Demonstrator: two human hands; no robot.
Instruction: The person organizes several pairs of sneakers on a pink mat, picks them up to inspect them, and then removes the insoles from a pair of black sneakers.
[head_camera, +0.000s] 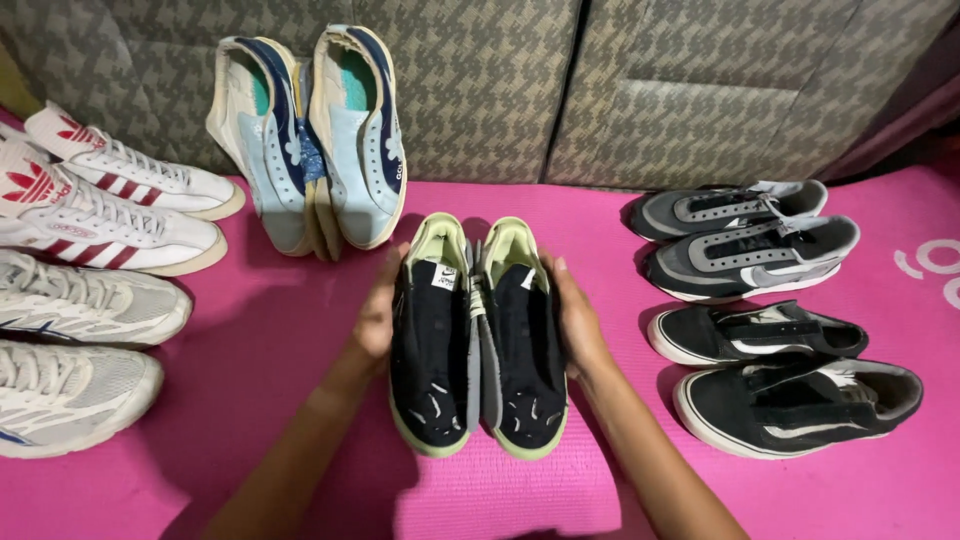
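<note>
Head view, hands: the left hand (378, 318) and the right hand (577, 322) were apart, each pressed flat against an outer side of the black pair of shoes (478, 335), so the pair was clamped between them.
Black pair: two black shoes with pale green soles stood side by side, touching, toes toward the person, in the middle of the pink mat (270, 350) near its front edge; whether they rested on the mat or were lifted just off it was hard to tell.
Light blue pair (312, 135): two pale blue and cream shoes with navy trim leaned together against the grey patterned sofa (640, 90) at the mat's back edge, just beyond the left hand.
Left edge of mat: two white shoes with red stripes (105, 205) lay near the back left corner, and two white mesh trainers (70, 350) lay in front of them, running off the frame.
Right edge of mat: a grey and black pair of trainers (745, 240) lay toward the back, and two black shoes with white soles (785, 370) lay in front of them, well apart from the right hand.
</note>
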